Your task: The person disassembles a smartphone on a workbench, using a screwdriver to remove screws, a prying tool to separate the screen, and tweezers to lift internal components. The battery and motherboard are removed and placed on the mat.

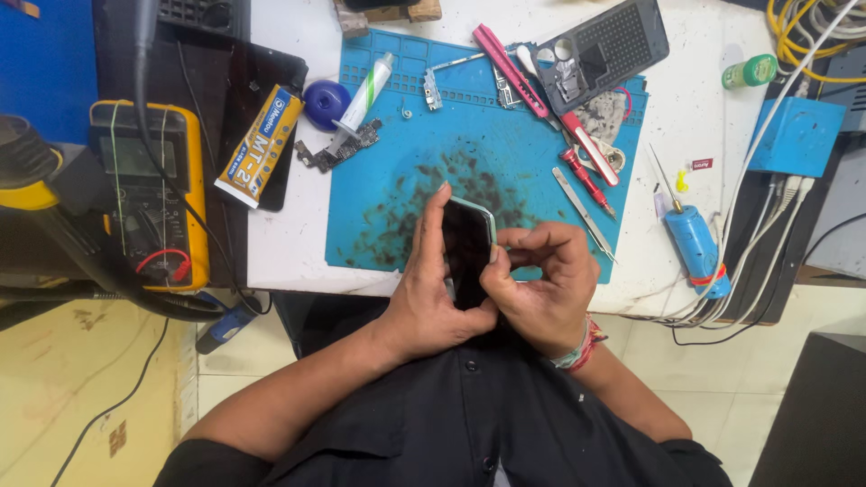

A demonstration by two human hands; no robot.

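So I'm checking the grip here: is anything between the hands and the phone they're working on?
Nothing visible is. The left hand wraps the phone directly from its left side, and the right hand presses fingertips on its right edge. The phone is held over the near edge of the blue mat, apart from the tools lying on it.

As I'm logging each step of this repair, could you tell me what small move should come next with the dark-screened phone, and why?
Probably run the right hand thumb further along the edge of the black phone with a pale green rim. The left hand already cradles it upright over the blue work mat, and the right fingertips sit pinched at its side.
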